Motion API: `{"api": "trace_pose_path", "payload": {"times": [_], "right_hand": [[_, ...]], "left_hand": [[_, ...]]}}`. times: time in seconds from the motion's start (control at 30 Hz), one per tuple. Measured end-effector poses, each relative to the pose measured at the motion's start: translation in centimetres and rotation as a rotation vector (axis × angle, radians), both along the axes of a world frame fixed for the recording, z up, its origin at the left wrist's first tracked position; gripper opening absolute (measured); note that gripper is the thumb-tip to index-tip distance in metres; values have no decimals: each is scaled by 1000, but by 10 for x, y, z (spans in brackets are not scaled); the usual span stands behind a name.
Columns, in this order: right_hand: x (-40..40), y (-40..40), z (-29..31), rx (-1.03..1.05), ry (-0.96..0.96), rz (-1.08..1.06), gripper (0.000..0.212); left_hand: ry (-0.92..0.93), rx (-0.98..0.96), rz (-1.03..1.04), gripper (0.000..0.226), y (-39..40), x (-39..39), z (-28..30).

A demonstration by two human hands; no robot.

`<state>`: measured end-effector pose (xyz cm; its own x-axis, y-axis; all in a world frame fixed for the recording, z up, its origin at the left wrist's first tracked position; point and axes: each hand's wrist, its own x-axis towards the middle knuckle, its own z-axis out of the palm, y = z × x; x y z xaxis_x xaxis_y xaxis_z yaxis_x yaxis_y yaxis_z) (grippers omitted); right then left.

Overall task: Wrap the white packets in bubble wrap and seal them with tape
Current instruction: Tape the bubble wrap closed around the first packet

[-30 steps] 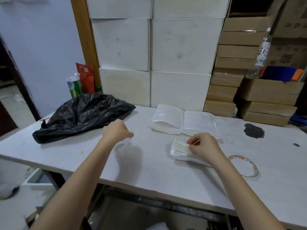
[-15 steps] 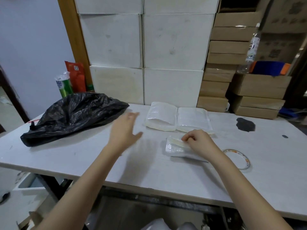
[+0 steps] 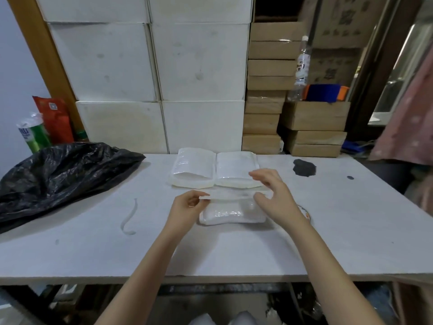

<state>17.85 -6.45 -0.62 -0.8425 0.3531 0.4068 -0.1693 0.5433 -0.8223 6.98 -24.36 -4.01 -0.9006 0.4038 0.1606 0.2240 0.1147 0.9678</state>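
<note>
Bubble-wrapped packet (image 3: 230, 213), mid-bench (image 3: 93, 249).
Left hand (image 3: 187, 206) pinches the raised wrap flap (image 3: 230, 195); right hand (image 3: 273, 193) grips its other end. Two wrapped packets (image 3: 214, 168) lie behind.

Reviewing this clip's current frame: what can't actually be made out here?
- Round tape roll, head view: mostly hidden behind the right hand.
- Contents of the crumpled black plastic bag: opaque, and cut off by the left edge.
- Print on the clear plastic bottle's label: too small.
- Whether the bubble-wrapped white packet is taped yet: clear layers, both hands, including the left hand, cover its top edge.
</note>
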Motion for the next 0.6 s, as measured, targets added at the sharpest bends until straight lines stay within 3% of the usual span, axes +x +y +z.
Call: {"api": "trace_pose_path", "payload": {"times": [0.17, 0.33, 0.37, 0.47, 0.6], "right_hand": [[15, 11, -19, -162, -255, -43, 47], [-3, 7, -29, -530, -237, -253, 21], [-3, 5, -28, -530, -253, -257, 13], [-5, -3, -30, -477, -217, -240, 24], [-14, -16, -33, -324, -182, -369, 23]], "left_hand": [[-14, 8, 26, 9, 5, 6, -1], [-38, 42, 98, 27, 9, 14, -4], [-34, 47, 123, 29, 9, 16, -4], [-6, 22, 206, 35, 9, 19, -5], [34, -32, 286, 32, 16, 24, -2]]}}
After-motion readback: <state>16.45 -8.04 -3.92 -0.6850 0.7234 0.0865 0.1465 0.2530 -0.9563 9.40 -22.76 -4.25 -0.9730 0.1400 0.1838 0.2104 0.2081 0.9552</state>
